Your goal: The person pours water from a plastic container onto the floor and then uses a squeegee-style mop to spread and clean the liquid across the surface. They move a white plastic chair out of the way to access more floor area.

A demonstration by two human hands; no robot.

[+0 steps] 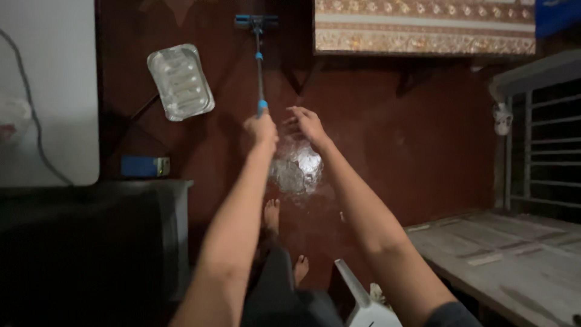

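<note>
My left hand (261, 130) gripped the blue-handled mop (258, 54), its head far across the dark red floor (387, 139); my right hand (307, 123) hovered just beside it, fingers spread.

Silver tray (180, 82) and blue box (144, 166) lying on the dark red floor (387, 139); patterned rug (423, 25) at the top edge, metal grille (544, 145) at the right edge.
</note>
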